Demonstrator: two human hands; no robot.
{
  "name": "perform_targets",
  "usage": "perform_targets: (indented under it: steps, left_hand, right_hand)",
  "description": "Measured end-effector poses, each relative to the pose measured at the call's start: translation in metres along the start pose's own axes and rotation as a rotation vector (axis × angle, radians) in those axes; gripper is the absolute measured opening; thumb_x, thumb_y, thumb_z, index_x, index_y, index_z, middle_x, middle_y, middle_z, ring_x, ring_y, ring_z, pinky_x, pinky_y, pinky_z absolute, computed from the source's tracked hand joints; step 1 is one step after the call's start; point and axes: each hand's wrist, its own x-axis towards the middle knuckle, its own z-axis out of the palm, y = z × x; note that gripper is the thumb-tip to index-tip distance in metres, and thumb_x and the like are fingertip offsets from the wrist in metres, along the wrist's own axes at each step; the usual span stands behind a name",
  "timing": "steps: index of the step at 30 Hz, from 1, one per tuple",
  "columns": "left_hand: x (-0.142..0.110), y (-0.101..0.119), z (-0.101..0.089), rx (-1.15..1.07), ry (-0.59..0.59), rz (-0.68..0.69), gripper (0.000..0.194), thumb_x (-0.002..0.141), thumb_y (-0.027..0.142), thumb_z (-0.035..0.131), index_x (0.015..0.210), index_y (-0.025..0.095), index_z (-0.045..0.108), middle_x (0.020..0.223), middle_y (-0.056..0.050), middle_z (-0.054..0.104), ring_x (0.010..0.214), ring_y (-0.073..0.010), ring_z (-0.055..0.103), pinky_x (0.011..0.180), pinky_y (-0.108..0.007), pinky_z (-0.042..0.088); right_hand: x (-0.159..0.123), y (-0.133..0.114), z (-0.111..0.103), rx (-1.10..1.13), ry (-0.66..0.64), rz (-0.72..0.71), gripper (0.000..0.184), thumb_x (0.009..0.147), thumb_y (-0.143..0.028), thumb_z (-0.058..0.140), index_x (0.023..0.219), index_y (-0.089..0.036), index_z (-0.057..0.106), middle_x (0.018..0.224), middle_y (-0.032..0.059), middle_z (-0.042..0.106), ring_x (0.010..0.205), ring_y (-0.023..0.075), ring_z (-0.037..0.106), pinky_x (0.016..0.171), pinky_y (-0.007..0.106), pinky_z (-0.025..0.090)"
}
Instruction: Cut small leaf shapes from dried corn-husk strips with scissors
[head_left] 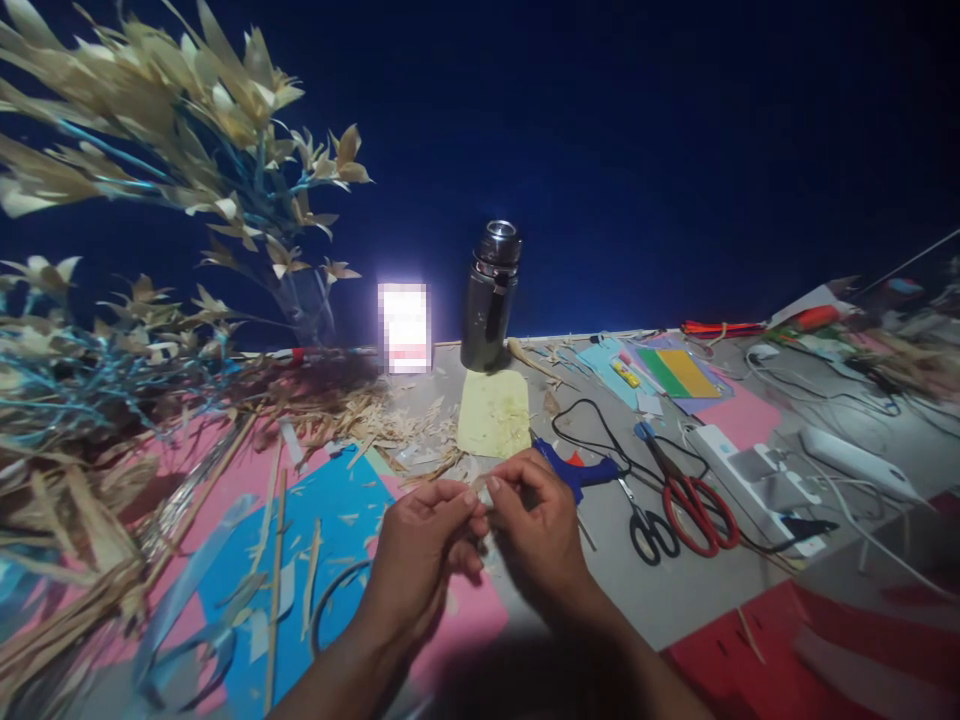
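Note:
Both hands meet at the middle of the view, over the near part of the table. My left hand (429, 535) is closed in a pinch on a small, pale, thin piece (484, 490). My right hand (540, 520) pinches the same piece from the other side, fingertips against those of the left. Most of the piece is covered by the fingers, so its kind does not show. Just beyond the hands lies a yellow sheet (491, 410) with small scraps on it. A blue glue gun (589, 472) rests right of my right hand.
Black-handled scissors (654, 535) and red-handled scissors (697, 510) lie at the right, near a white power strip (750, 480) with cables. A dark flask (491, 300) stands at the back beside a bright screen (405, 328). Dried-leaf flowers (262, 150) rise on the left above blue paper (337, 540).

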Motion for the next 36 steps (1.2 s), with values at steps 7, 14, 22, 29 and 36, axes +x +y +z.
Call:
perform_targets:
  steps: [7,14,22,29,36]
  left_hand:
    - [-0.006,0.006,0.005,0.211,0.181,0.327,0.015,0.070,0.026,0.081,0.076,0.017,0.071,0.058,-0.002,0.071,0.046,-0.0167,0.064,0.046,-0.027,0.055]
    - [-0.002,0.006,0.000,0.201,0.197,0.382,0.012,0.059,0.020,0.086,0.064,0.020,0.076,0.064,0.000,0.073,0.060,-0.0151,0.065,0.058,-0.023,0.053]
    - [-0.002,0.005,-0.008,0.268,0.042,0.403,0.011,0.062,0.018,0.086,0.059,0.023,0.077,0.068,-0.001,0.075,0.068,-0.0182,0.066,0.068,-0.025,0.055]
    - [0.001,0.001,-0.012,0.199,-0.089,0.417,0.007,0.065,0.021,0.086,0.062,0.021,0.079,0.067,-0.002,0.074,0.060,-0.0162,0.066,0.057,-0.023,0.054]
    - [0.001,0.004,-0.010,0.162,-0.188,0.413,0.007,0.067,0.019,0.086,0.065,0.021,0.080,0.074,-0.003,0.077,0.066,-0.0146,0.069,0.063,-0.021,0.056]
  right_hand:
    - [-0.001,0.004,-0.009,0.022,0.044,-0.108,0.009,0.087,-0.017,0.061,0.085,-0.021,0.069,0.082,0.0024,0.059,0.078,0.0185,0.058,0.068,0.031,0.045]
    - [-0.005,-0.001,-0.011,-0.024,0.064,-0.464,0.012,0.084,-0.011,0.068,0.088,-0.022,0.067,0.078,0.0024,0.055,0.076,0.0201,0.055,0.067,0.034,0.044]
    - [-0.004,-0.006,-0.010,-0.023,0.044,-0.514,0.010,0.084,-0.014,0.073,0.088,-0.021,0.067,0.078,0.0031,0.058,0.073,0.0190,0.056,0.064,0.033,0.045]
    - [-0.001,-0.003,-0.012,0.036,0.024,-0.549,0.009,0.086,-0.011,0.069,0.090,-0.019,0.068,0.076,0.0035,0.060,0.072,0.0188,0.057,0.064,0.033,0.045]
    - [0.004,-0.006,-0.013,0.035,0.011,-0.570,0.010,0.087,-0.011,0.067,0.085,-0.020,0.065,0.071,0.0027,0.061,0.070,0.0189,0.057,0.063,0.033,0.044]
